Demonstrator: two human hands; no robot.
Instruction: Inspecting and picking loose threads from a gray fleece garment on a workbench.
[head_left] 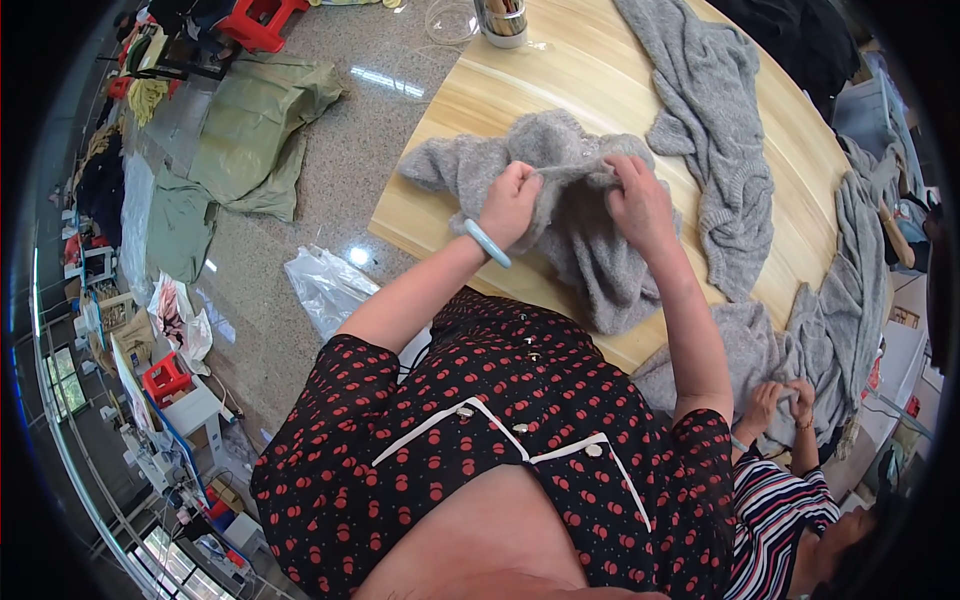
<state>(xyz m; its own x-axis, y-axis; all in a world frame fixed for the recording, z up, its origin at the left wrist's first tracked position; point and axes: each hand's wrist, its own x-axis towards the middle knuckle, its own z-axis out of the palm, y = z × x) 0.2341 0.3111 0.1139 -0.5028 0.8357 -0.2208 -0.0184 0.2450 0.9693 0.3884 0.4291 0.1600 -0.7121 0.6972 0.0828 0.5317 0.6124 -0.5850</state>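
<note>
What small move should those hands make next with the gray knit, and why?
Probably ease the left hand and right hand slightly apart: both pinch the gray knit, but the rest lies bunched in folds on the wooden table, so spreading might open it up.

A garment [610,275] is directly ahead on the worktop [590,75], in the left grip [510,205] and right grip [640,205]. Beyond it, a cup [501,22] stands by the far edge; a second garment [728,150] lies to its right. Farther right, a co-worker [785,510] is beside a heap [840,310]. Left, on the floor [345,160], lies a plastic bag [325,285].
</note>
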